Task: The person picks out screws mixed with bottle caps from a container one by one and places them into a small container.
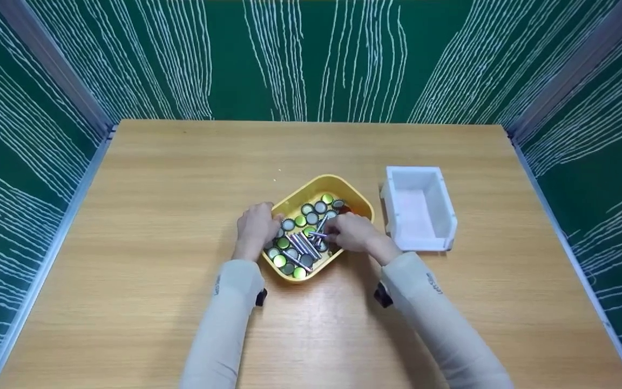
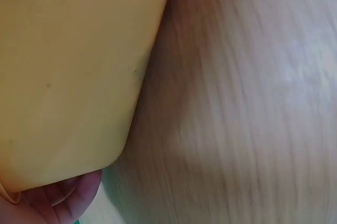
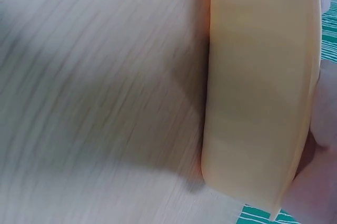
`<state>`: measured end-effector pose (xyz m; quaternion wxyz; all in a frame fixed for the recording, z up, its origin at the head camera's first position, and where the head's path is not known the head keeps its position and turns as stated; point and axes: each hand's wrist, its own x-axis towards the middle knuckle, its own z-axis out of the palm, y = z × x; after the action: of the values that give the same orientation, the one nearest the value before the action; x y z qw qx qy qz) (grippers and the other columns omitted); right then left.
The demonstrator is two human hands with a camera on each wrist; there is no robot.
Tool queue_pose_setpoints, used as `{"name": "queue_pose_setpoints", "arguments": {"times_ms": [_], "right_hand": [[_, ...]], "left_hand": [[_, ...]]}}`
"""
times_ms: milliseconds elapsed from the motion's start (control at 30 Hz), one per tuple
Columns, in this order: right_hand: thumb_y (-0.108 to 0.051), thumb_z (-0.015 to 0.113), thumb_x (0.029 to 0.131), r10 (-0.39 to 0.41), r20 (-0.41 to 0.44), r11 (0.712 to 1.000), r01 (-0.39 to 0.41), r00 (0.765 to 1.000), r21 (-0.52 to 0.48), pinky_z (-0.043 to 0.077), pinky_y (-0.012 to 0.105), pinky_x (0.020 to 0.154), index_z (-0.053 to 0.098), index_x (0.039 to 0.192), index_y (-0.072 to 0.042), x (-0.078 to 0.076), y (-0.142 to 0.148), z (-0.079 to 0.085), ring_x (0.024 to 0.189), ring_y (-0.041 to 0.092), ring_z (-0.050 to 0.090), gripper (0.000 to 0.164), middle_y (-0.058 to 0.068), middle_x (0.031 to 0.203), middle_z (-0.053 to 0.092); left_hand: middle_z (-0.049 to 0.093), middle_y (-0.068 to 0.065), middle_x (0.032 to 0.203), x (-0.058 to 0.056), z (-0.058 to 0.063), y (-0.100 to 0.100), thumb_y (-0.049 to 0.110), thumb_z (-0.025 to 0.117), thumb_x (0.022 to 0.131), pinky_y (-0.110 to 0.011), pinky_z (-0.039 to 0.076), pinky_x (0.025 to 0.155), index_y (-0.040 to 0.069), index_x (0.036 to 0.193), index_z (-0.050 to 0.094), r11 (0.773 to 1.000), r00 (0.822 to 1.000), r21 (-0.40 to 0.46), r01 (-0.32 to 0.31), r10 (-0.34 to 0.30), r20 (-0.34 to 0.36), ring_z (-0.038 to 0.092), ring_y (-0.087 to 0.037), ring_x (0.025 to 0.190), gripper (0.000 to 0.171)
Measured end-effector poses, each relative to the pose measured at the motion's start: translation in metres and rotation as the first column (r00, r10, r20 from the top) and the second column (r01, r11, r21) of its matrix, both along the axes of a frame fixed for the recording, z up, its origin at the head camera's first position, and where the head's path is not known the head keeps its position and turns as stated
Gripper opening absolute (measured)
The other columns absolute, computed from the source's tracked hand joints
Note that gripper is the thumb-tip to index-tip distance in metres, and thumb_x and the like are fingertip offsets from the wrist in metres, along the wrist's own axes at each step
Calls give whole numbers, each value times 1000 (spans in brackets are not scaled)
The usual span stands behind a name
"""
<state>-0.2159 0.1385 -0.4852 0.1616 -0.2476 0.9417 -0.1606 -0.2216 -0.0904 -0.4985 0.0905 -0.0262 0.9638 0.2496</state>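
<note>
A yellow tub (image 1: 346, 190) sits at an angle on the table, filled with bottle caps (image 1: 300, 221), some green side up, others showing grey insides. Among the caps lie several slim silver rods (image 1: 304, 246). My left hand (image 1: 257, 227) grips the tub's left rim, thumb over the edge; in the left wrist view its fingers (image 2: 84, 195) curl against the outer wall. Reaching in over the right rim, my right hand (image 1: 355, 232) pinches a slim silver rod (image 1: 317, 234) above the caps. The right wrist view has the tub's wall (image 3: 258, 92) hiding the fingertips.
A white open-fronted bin (image 1: 446, 216) stands on the table just right of the tub. Tiny light specks (image 1: 277, 175) lie behind the tub. Green panels with white streaks (image 1: 311, 59) border the wooden table (image 1: 170, 178) at the back and sides.
</note>
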Motion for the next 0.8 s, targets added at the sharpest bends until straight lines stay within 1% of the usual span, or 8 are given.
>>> {"name": "queue_pose_setpoints", "arguments": {"times_ms": [100, 233, 367, 467, 567, 633, 733, 800], "right_hand": [[-23, 63, 96, 6, 1, 1000, -6, 1000, -13, 54, 46, 88, 74, 105, -12, 0, 0, 0, 95, 28, 67, 18, 8, 100, 74], [-23, 61, 97, 5, -15, 999, -5, 1000, -38, 54, 46, 86, 72, 103, -10, 0, 2, 0, 92, 28, 67, 18, 9, 97, 73], [-21, 62, 97, 4, -24, 995, -6, 1000, -102, 55, 44, 81, 70, 100, -9, 2, 6, 1, 86, 25, 66, 15, 8, 92, 72], [-19, 63, 96, 10, -38, 986, -16, 999, -164, 55, 43, 80, 70, 101, -8, 3, 9, 3, 85, 25, 67, 14, 9, 92, 72], [-17, 64, 95, 11, -75, 976, -27, 997, -216, 57, 42, 81, 69, 103, -6, 3, 13, 7, 87, 25, 69, 15, 10, 95, 73], [-15, 63, 95, 2, -81, 966, -22, 997, -257, 57, 42, 82, 69, 104, -4, 2, 16, 11, 88, 27, 69, 15, 12, 96, 73], [-11, 62, 95, -25, -36, 944, 11, 999, -329, 58, 40, 76, 68, 106, -1, 2, 23, 18, 85, 30, 69, 17, 15, 98, 72], [-9, 60, 96, -49, 4, 927, 47, 999, -371, 57, 36, 72, 67, 108, 0, 1, 29, 23, 82, 31, 68, 17, 17, 97, 72]], "left_hand": [[67, -9, 89, 1, -1, 3, 38, 58, 98, -36, 51, 66, 8, 111, 65, 999, 1000, -49, -9, 9, -13, 63, -23, 74, 33], [70, -14, 96, 3, -2, 6, 38, 59, 97, -41, 55, 70, 6, 116, 63, 995, 998, -97, -10, 5, -59, 66, -29, 80, 37], [72, -18, 100, 6, -4, 8, 36, 59, 97, -45, 58, 71, 5, 117, 63, 989, 994, -146, 2, -18, -106, 70, -35, 87, 37], [72, -18, 100, 7, -4, 8, 36, 59, 97, -45, 59, 71, 6, 118, 62, 986, 994, -167, 4, -23, -109, 70, -36, 86, 37], [71, -17, 101, 6, -4, 7, 38, 58, 97, -44, 58, 71, 7, 121, 61, 984, 995, -178, 3, -21, -100, 70, -35, 85, 38], [71, -18, 102, 6, -3, 7, 38, 58, 98, -44, 58, 72, 7, 122, 61, 984, 995, -179, 4, -22, -98, 70, -35, 86, 39], [72, -17, 102, 6, -3, 6, 39, 57, 98, -43, 58, 72, 7, 123, 61, 984, 995, -178, 10, -27, -91, 69, -34, 85, 41], [72, -17, 102, 5, -3, 6, 39, 57, 98, -43, 58, 72, 7, 123, 61, 984, 996, -180, 12, -29, -89, 69, -33, 84, 41]]}}
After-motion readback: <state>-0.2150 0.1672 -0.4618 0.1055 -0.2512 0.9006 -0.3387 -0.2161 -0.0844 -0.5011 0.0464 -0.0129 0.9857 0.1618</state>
